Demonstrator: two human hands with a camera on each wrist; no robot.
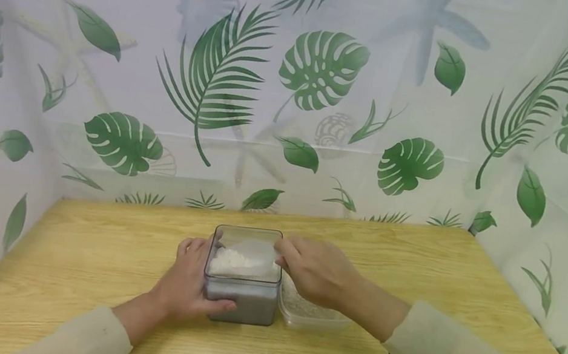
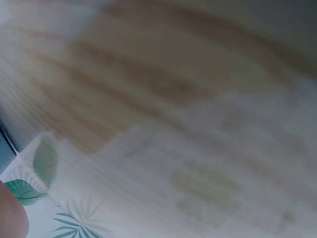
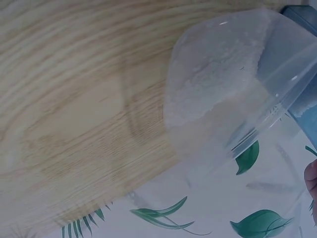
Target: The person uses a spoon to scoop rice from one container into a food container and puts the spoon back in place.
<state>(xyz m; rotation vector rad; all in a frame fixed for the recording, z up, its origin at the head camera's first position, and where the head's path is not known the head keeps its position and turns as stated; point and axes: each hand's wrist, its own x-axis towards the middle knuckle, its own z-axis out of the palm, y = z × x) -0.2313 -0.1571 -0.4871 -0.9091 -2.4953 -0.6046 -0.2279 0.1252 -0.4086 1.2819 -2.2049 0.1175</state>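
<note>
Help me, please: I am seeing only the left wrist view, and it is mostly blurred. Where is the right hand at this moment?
Observer: In the head view, the right hand is at the right edge of the square container.

Operator: Thank you. May I know what is inside this container?

Observer: White contents show in it; I cannot tell what they are.

Operator: And does anything stand beside it, please?

Observer: Yes, a clear tub is on its right, partly hidden by the right hand.
</note>
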